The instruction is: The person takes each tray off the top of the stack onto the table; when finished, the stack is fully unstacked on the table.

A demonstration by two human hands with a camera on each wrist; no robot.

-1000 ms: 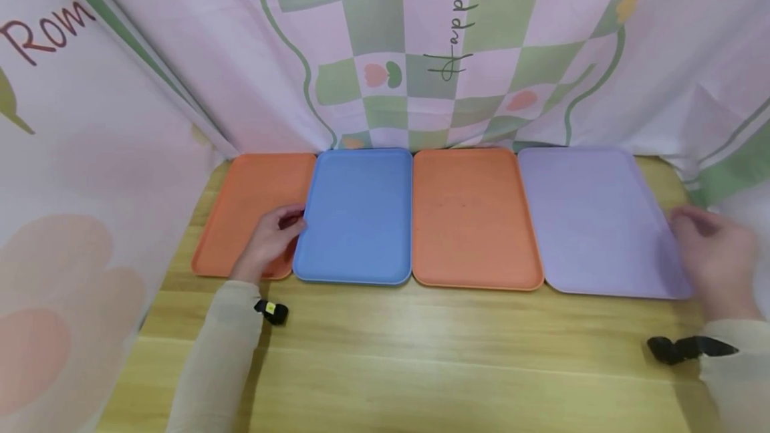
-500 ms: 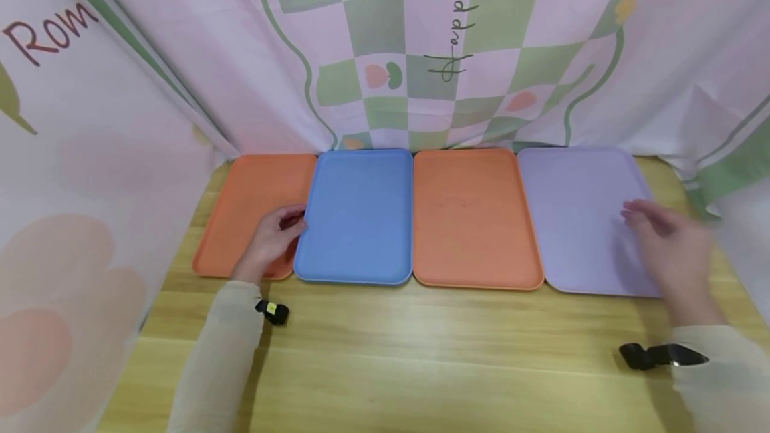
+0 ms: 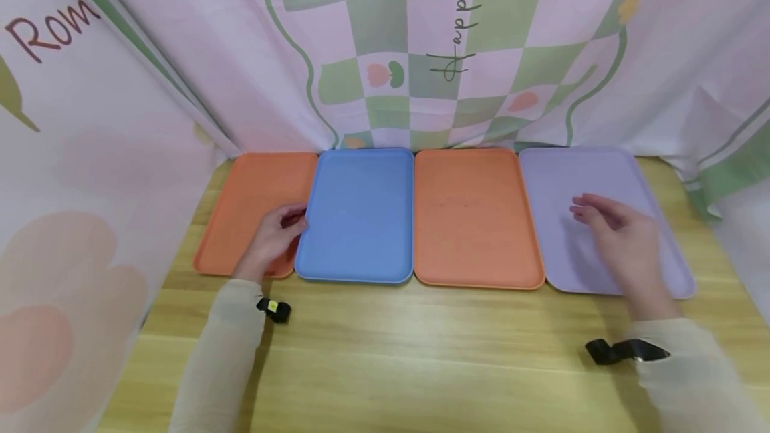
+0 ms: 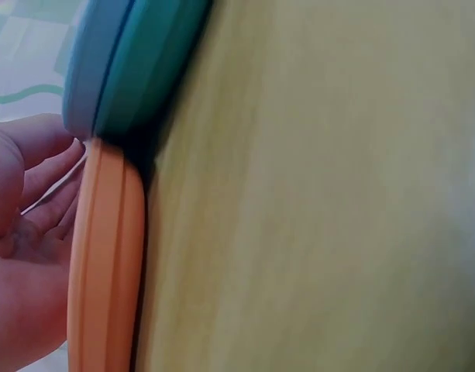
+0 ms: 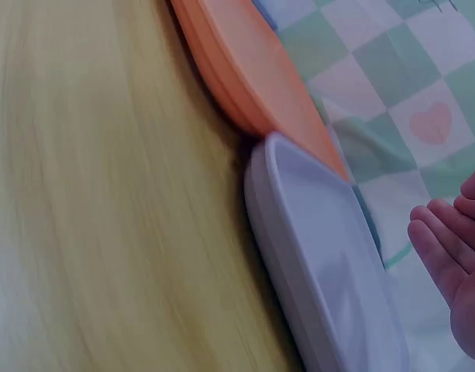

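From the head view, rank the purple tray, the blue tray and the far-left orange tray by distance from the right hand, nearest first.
1. purple tray: directly under the right hand, at the row's right end.
2. blue tray: second from left, beyond the middle orange tray.
3. far-left orange tray: at the row's left end, under the left hand.

Four trays line a wooden table (image 3: pixel 421 353). The left hand (image 3: pixel 272 240) rests on the leftmost orange tray (image 3: pixel 240 212), touching the blue tray (image 3: pixel 361 212). The right hand (image 3: pixel 619 242) hovers flat over the purple tray (image 3: pixel 577 172), right of the blue tray.
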